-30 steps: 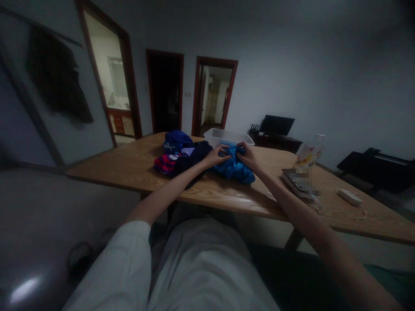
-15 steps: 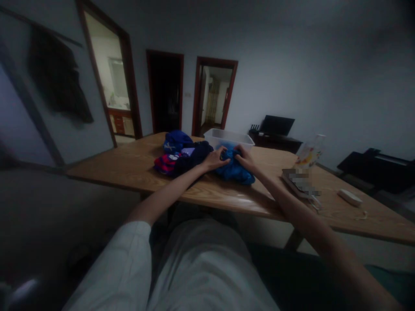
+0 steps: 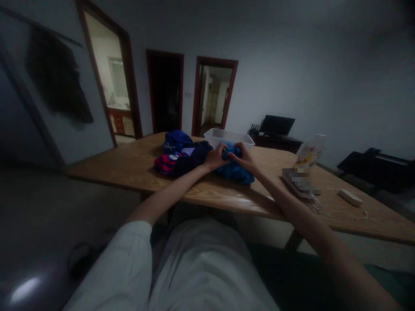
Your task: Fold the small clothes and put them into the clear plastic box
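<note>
A crumpled, shiny blue bundle lies near the table's front edge; I cannot tell whether it is cloth or a plastic bag. My left hand curls its fingers and thumb around the bundle's bunched top from the left. From the right, my right hand grips the same darker blue bunch, its thumb pointing toward the left hand. Directly behind stands a clear plastic bin, partly hidden by the hands. To the left sits a pile of folded clothes: a blue one, a dark navy one and a red-and-navy striped one.
The wooden table has a blurred-out flat object, a clear bottle with a coloured label and a white elongated object with a cord on its right side. A monitor stands on a far cabinet.
My fingers have closed further around the bundle's top, and the right thumb has swung left and down. A darker, rounder blue bunch now shows between the hands. The clothes pile and bin stay put.
</note>
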{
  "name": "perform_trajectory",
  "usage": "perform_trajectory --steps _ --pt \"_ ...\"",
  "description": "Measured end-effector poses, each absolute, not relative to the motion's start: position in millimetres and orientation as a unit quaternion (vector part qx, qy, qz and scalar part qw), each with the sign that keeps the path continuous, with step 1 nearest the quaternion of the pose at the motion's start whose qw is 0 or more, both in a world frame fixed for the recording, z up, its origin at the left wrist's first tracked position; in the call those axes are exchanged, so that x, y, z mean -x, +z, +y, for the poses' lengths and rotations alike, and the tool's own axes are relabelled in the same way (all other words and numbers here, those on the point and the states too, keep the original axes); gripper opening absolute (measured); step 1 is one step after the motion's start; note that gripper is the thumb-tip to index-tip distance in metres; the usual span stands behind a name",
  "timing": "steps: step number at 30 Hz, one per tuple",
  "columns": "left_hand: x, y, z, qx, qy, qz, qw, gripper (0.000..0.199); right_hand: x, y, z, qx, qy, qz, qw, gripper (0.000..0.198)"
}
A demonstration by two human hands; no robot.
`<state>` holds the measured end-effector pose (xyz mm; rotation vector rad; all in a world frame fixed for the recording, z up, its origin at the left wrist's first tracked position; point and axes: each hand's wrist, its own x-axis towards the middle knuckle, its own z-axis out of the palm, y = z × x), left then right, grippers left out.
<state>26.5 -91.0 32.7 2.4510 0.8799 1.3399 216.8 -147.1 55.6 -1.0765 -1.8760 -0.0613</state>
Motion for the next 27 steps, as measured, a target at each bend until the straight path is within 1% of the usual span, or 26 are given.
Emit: perform_trajectory --steps 4,7,9,12,15,17,21,25,27 --pt "-25.4 33.3 -95.2 -0.837 0.471 0.266 0.087 0.053 -220.1 56.9 -144.6 0.438 -0.048 -0.771 0.46 0.059" --pt "-27.4 32.4 -94.6 -0.837 0.483 0.236 0.099 0.051 -220.7 58.3 -146.4 0.469 -0.09 -0.764 0.433 0.062" --pt "-29.7 31.8 -93.8 -0.837 0.486 0.224 0.114 0.049 -220.2 58.5 -147.7 0.481 -0.098 -0.762 0.423 0.06" --pt "-33.4 30.6 -92.5 -0.835 0.484 0.218 0.141 0.047 -219.6 57.3 -147.4 0.47 -0.077 -0.767 0.429 0.055" --pt "-35.8 28.7 -88.4 -0.83 0.486 0.209 0.174 0.052 -221.4 55.7 -144.1 0.443 -0.033 -0.771 0.457 0.05" --pt "-35.7 28.0 -83.0 -0.827 0.477 0.208 0.21 0.056 -223.7 55.3 -141.5 0.437 0.012 -0.763 0.476 0.05" --pt "-31.6 30.8 -69.4 -0.839 0.397 0.214 0.305 0.044 -226.6 57.3 -140.3 0.443 0.077 -0.752 0.482 0.055" --pt "-25.3 36.6 -64.1 -0.815 0.34 0.207 0.422 0.038 -227.0 61.0 -141.7 0.43 0.053 -0.757 0.489 0.053" --pt "-22.2 38.8 -66.9 -0.789 0.324 0.198 0.482 0.04 -227.8 61.3 -140.1 0.425 0.028 -0.755 0.498 0.051"
